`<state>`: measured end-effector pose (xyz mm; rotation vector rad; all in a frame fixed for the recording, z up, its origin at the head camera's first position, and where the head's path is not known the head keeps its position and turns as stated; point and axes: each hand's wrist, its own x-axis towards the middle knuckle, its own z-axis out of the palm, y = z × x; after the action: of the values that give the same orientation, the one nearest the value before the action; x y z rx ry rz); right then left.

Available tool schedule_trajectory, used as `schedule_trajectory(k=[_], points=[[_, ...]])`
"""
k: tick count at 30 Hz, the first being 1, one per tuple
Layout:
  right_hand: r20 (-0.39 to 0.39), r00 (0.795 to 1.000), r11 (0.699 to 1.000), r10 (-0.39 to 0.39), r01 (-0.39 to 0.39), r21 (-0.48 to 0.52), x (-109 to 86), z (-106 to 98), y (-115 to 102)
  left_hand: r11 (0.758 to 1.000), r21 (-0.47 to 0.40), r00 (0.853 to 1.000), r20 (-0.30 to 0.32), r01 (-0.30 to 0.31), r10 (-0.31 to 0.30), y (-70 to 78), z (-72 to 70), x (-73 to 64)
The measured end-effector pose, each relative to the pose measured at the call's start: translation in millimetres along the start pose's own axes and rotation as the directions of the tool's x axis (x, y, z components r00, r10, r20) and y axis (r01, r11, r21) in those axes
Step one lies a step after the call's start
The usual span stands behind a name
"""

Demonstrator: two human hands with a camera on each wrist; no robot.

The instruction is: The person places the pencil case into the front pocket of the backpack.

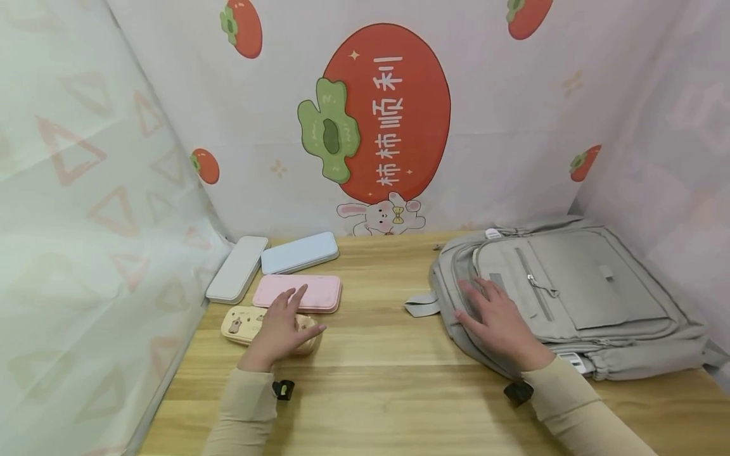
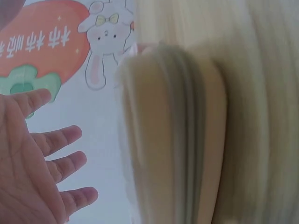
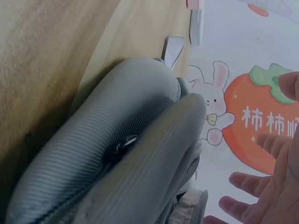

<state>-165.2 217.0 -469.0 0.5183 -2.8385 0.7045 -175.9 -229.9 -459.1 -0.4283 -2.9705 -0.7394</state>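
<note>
My left hand (image 1: pixel 281 330) hovers over a cream-yellow pencil case (image 1: pixel 238 322) printed with small bears, its fingers spread and holding nothing. In the left wrist view that case (image 2: pixel 159 140) is blurred, with a zip band along its side, and the hand is apart from it. A pink case (image 1: pixel 296 291) lies just behind. My right hand (image 1: pixel 500 323), fingers spread, is above the top end of a grey backpack (image 1: pixel 570 278) lying flat on the table. In the right wrist view the backpack's rounded, ribbed edge (image 3: pixel 107 112) shows, with the empty hand beside it.
A white case (image 1: pixel 236 269) and a light blue case (image 1: pixel 300 251) lie at the table's back left. The backpack's grey loop (image 1: pixel 423 304) points left across the wooden table (image 1: pixel 376 373). Printed cloth (image 1: pixel 479 158) hangs behind and on both sides.
</note>
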Motion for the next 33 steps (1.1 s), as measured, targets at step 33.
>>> schedule_trajectory(k=[33], points=[[-0.003,0.996,0.995,0.094,-0.093,0.047,2.6,-20.3,11.8,0.98,-0.019,0.979,0.029,0.2,-0.2,-96.5,-70.0,-22.3]])
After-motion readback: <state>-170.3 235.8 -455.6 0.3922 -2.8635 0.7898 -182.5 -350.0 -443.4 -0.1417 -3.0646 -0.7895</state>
